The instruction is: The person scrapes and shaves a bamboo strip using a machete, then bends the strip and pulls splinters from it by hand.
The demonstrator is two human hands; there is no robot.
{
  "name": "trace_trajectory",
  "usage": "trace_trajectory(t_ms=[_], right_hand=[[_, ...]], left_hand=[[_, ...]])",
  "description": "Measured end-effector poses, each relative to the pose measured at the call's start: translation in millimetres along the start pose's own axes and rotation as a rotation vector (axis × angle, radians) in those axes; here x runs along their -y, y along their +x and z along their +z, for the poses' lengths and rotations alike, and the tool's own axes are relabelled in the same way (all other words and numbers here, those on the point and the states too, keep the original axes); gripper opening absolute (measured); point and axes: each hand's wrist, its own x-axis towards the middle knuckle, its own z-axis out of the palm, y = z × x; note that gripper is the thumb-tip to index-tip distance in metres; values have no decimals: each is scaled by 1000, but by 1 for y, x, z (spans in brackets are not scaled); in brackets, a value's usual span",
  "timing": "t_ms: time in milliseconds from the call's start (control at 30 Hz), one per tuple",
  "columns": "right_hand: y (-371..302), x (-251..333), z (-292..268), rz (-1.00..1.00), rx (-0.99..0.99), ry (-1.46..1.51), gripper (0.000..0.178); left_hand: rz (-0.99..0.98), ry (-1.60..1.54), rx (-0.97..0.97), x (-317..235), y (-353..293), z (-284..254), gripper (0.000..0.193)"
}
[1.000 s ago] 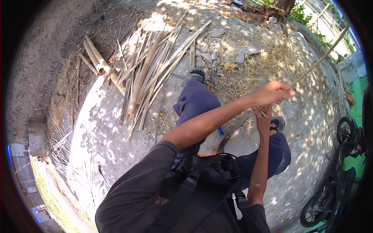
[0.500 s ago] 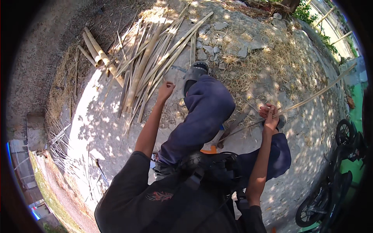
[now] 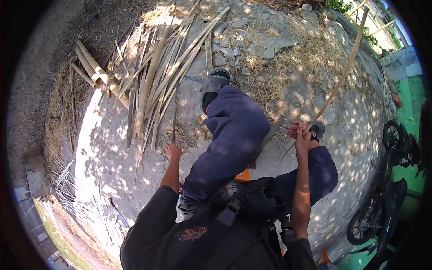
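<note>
My right hand (image 3: 303, 134) is closed around a long, pale bamboo strip (image 3: 341, 81), which slants up and away to the far right. Beside my right foot, the wrist rests near my bent knee. Low at the left, my left hand (image 3: 172, 152) has its fingers at the near end of a thin dark strip (image 3: 175, 114) that points away from me. Its exact grip is hard to make out. Between my legs lies a machete with a broad, dull blade (image 3: 272, 132), its handle partly hidden by my leg.
A pile of split bamboo (image 3: 157, 76) spreads at the far left, beside thicker bamboo poles (image 3: 101, 74). Stones (image 3: 228, 53) and dry shavings (image 3: 288, 67) cover the ground ahead. Motorcycles (image 3: 382, 189) stand at the right. More thin strips (image 3: 74, 195) lie at the left edge.
My left hand has drawn back toward me from beside the bamboo pile. The long bamboo strip in my right hand has swung from pointing right to pointing more steeply away.
</note>
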Motion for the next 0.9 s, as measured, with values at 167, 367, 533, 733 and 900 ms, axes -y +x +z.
trace_trajectory(t_ms=[167,367,533,733,900], right_hand=[[1,5,11,20,58,50,42],[3,21,2,4,37,151,45],[-2,48,7,-69,54,162,46],[-3,58,3,-156,91,232,47],[-7,69,4,-187,105,262,48]], left_hand=[[29,13,-90,31,18,15,18],[370,-189,-324,-4,50,-108,19],[383,-529,-521,-34,68,-362,21],[801,-980,-1027,-69,-34,-611,27],[1028,-1491,-1372,-83,-156,-697,36]])
